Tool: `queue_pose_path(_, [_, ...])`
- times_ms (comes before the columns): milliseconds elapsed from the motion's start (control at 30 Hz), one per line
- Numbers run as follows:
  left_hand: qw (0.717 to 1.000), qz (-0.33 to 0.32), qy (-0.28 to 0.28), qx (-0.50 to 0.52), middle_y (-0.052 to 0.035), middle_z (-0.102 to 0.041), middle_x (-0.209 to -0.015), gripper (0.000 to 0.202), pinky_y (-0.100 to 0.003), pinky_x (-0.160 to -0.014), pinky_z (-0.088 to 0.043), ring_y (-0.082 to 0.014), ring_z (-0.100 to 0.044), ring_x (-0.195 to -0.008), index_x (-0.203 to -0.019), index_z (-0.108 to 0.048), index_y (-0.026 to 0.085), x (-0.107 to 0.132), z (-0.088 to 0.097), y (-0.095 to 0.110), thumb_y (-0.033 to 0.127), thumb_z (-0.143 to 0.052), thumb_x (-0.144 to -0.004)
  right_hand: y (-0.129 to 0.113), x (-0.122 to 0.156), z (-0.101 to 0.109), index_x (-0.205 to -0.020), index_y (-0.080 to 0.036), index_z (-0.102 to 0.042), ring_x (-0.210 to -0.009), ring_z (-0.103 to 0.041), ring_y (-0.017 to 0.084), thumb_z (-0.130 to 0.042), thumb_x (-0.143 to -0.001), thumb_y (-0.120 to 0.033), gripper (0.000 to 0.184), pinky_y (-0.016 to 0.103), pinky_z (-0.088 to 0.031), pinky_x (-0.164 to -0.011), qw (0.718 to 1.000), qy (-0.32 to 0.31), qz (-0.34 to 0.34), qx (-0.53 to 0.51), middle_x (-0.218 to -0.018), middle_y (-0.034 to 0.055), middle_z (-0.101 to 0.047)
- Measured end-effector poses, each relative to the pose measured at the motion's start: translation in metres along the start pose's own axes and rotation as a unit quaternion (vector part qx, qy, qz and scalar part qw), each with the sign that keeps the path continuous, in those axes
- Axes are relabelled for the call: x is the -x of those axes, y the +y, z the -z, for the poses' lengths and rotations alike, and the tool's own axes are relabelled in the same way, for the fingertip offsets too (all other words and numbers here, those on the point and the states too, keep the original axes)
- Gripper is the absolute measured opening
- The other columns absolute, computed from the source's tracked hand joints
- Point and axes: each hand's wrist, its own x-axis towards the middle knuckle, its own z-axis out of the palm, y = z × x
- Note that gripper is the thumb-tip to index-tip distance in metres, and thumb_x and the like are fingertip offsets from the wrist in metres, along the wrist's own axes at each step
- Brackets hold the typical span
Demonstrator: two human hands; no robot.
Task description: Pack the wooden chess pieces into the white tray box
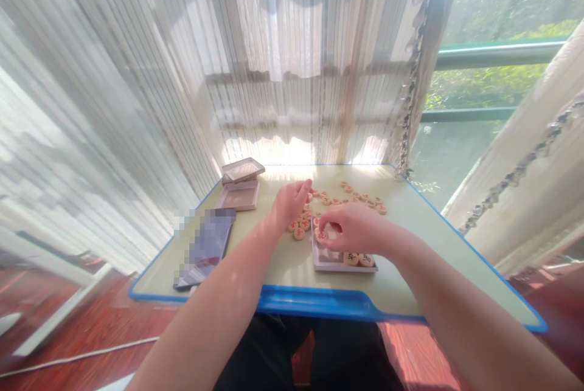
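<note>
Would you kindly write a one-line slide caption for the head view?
Right hand pinches a round piece at the shallow box; left hand hovers near loose pieces on the table.

Red-marked pale discs [298,234], striped curtain [283,26]

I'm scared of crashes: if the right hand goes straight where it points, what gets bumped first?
The right hand would probably meet the red-marked xiangqi piece at its fingertips first; depth is unclear.
</note>
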Motion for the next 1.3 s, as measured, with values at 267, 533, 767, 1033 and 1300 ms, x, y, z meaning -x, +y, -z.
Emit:
queue_pose_path(267, [0.992, -0.070, -0.014, -0.109, -0.0027, -0.062, -0.060, 0.055, -0.025, -0.056, -0.034, -0.0132, -0.055, -0.059, -0.064, -0.061, 0.016, 0.001, 0.002, 0.002, 0.050, -0.029, -0.092, -0.013, 0.010, -0.001, -0.079, -0.025, -0.067, -0.058, -0.047, 0.011, -0.059, -0.072, -0.028, 0.011, 0.024, -0.027, -0.053, 0.999, -0.017, -0.027, -0.007, -0.067, -0.0036, -0.062])
queue_pose_path(533, [0.989, -0.081, -0.037, -0.118, -0.0037, -0.064, -0.062, 0.054, -0.024, -0.057, -0.035, -0.0138, -0.057, -0.062, -0.067, -0.062, 0.016, 0.005, 0.004, 0.007, 0.050, -0.028, -0.093, -0.013, 0.013, -0.008, -0.076, -0.023, -0.065, -0.060, -0.047, 0.011, -0.060, -0.073, -0.030, 0.010, 0.023, -0.028, -0.056, 0.999, -0.042, 0.012, -0.013, -0.067, -0.0029, -0.060])
queue_pose_path(767, [0.985, -0.096, -0.047, -0.133, -0.0042, -0.064, -0.060, 0.053, -0.024, -0.056, -0.034, -0.0140, -0.057, -0.061, -0.064, -0.061, 0.017, 0.006, 0.004, 0.011, 0.047, -0.029, -0.094, -0.010, 0.010, -0.012, -0.073, -0.024, -0.067, -0.059, -0.046, 0.010, -0.061, -0.072, -0.028, 0.007, 0.023, -0.027, -0.053, 0.998, -0.065, 0.020, 0.008, -0.064, -0.0028, -0.059])
queue_pose_path(1033, [0.980, -0.114, -0.055, -0.153, -0.0055, -0.063, -0.060, 0.051, -0.025, -0.054, -0.031, -0.0139, -0.056, -0.058, -0.062, -0.060, 0.016, 0.006, 0.006, 0.013, 0.046, -0.031, -0.093, -0.009, 0.009, -0.016, -0.072, -0.026, -0.070, -0.064, -0.051, 0.013, -0.061, -0.074, -0.029, 0.010, 0.024, -0.029, -0.056, 0.998, -0.049, 0.013, 0.039, -0.066, -0.0013, -0.062])
queue_pose_path(1300, [0.976, -0.122, -0.067, -0.168, -0.0058, -0.064, -0.062, 0.050, -0.026, -0.053, -0.030, -0.0147, -0.055, -0.058, -0.061, -0.060, 0.017, 0.007, 0.006, 0.017, 0.045, -0.033, -0.093, -0.006, 0.006, -0.021, -0.074, -0.027, -0.071, -0.074, -0.056, 0.015, -0.061, -0.077, -0.028, 0.011, 0.024, -0.034, -0.062, 0.999, -0.038, 0.007, 0.031, -0.075, -0.0004, -0.066])
